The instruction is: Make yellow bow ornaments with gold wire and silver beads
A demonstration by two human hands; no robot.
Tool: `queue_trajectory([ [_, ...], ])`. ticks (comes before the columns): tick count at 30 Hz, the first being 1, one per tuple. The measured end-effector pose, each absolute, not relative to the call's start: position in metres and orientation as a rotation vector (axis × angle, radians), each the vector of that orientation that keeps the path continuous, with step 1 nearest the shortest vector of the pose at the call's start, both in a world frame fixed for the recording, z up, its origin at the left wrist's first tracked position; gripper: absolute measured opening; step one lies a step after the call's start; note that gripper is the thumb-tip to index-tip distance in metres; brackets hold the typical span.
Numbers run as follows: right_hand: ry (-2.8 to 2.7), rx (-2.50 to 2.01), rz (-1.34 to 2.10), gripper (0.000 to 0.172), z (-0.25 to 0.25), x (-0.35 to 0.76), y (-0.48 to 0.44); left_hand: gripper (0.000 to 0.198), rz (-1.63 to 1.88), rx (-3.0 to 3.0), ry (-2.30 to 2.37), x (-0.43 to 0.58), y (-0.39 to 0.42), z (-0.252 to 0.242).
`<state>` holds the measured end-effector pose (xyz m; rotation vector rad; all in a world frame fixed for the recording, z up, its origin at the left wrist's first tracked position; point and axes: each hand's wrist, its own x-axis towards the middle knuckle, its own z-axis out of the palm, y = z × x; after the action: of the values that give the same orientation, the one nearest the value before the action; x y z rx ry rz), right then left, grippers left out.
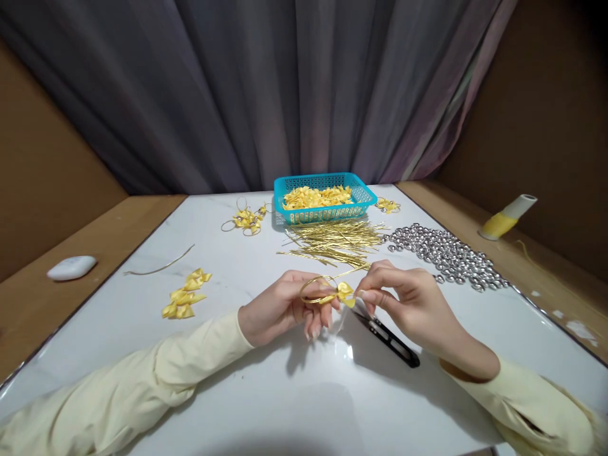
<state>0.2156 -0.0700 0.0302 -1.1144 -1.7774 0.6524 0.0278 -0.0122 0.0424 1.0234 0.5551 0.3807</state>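
My left hand (297, 304) is closed on a yellow ribbon bow (344, 292), beside a loop of gold wire (304, 289) that curves over its fingers. Just right of the bow, my right hand (403, 301) has thumb and index finger pinched together; what they grip is too small to name. One end of the gold wire runs up toward the knuckles of my right hand. Black thread snips (390, 341) lie on the white table (285, 405) below my right hand. Several loose yellow bows (184, 295) lie to the left of my left hand.
Behind the hands lie gold wires (337, 237) and a blue basket (327, 215) of yellow bows. Silver beads (446, 253) spread at right, near a yellow thread spool (503, 221). Looped bow pieces (247, 220) lie back left; a white object (71, 268) is far left.
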Motion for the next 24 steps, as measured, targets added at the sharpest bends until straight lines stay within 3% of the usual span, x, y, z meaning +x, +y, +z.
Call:
queue_trajectory([
  [24,-1.871,-1.147,0.347,0.022,0.0296,0.2123,-0.0726,0.02,0.392,1.128,0.604,0.0267,-0.0125,0.0395],
])
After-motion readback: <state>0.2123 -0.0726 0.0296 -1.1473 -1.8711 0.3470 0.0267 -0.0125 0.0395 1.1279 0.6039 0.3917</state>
